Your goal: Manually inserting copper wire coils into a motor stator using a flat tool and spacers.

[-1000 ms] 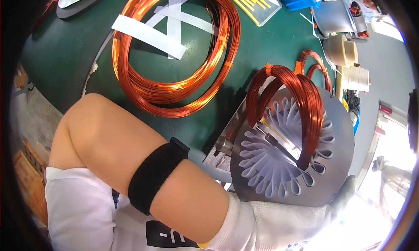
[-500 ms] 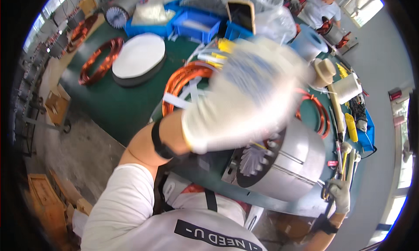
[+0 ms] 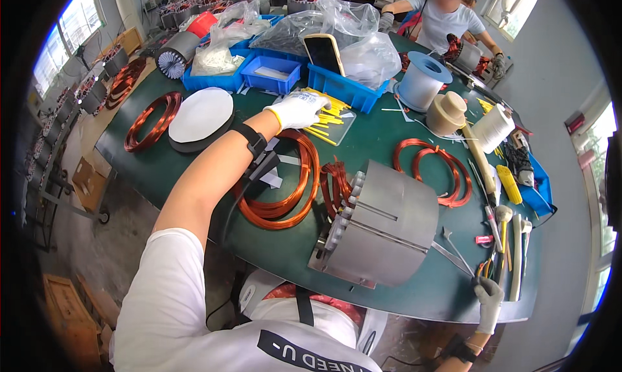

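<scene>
My left hand [image 3: 299,110], in a white glove, reaches across the table over a bundle of thin yellow sleeves [image 3: 321,134]. Its fingers are stretched out at the sleeves, and no grip on any shows. Low on the right, my gloved right hand [image 3: 489,304] has its fingers closed at the near end of a thin silver metal tool [image 3: 457,259]; its exact kind is unclear. Between my arms lies a grey slotted metal cylinder [image 3: 389,223], on its side, with pale slot liners at its left end. Copper wire [image 3: 335,184] is bunched beside that end.
Copper coils [image 3: 304,207] lie left of the cylinder, and another coil [image 3: 468,178] lies behind it. Blue bins [image 3: 269,80] and a phone [image 3: 324,53] stand at the back. Spools [image 3: 424,84] and hand tools [image 3: 516,255] line the right. A co-worker [image 3: 447,22] works beyond.
My left hand has moved away from above the cylinder, back to the yellow sleeves, uncovering the cylinder and coils. The view has shifted; my right hand stays low at the right.
</scene>
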Demonstrator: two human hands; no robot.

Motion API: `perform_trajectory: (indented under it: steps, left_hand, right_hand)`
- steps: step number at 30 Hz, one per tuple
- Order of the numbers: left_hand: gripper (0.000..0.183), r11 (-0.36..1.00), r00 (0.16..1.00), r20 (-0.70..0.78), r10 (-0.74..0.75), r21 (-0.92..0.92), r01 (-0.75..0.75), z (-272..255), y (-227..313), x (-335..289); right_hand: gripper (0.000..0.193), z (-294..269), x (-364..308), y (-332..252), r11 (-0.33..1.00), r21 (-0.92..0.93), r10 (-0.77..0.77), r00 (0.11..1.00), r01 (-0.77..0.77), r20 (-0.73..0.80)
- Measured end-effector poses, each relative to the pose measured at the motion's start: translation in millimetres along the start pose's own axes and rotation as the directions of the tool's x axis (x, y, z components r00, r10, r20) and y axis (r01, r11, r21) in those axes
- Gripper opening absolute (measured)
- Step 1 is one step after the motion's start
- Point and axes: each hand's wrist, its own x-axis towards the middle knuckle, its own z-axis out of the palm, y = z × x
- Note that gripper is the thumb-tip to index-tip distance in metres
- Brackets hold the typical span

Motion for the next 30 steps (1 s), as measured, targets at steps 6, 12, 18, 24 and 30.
perform_trajectory:
  steps: [6,12,18,24,30]
  left_hand:
    - [0.023,0.992,0.999,0.032,0.019,0.125,-0.023,-26,0,-10]
    - [0.029,0.962,0.958,0.286,0.033,-0.268,0.047,-112,-12,-43]
    - [0.024,0.997,0.992,0.12,0.038,0.064,-0.046,-99,-47,-32]
    - [0.026,0.985,0.995,0.087,0.056,0.157,-0.069,-27,-20,-1]
    - [0.024,0.995,0.993,0.12,0.001,0.099,-0.013,-27,-23,5]
  right_hand:
    - [0.03,28,23,-35,0.94,-0.312,-0.174,0.981,0.14,-0.082]
    - [0.025,25,30,-36,0.876,-0.421,-0.27,0.962,0.234,-0.027]
    - [0.021,29,38,-30,0.858,-0.452,-0.292,0.956,0.246,-0.034]
    - [0.023,57,24,-93,0.78,-0.498,-0.443,0.897,0.379,-0.01]
    - [0.024,44,-3,-120,0.743,-0.547,-0.466,0.885,0.385,-0.009]
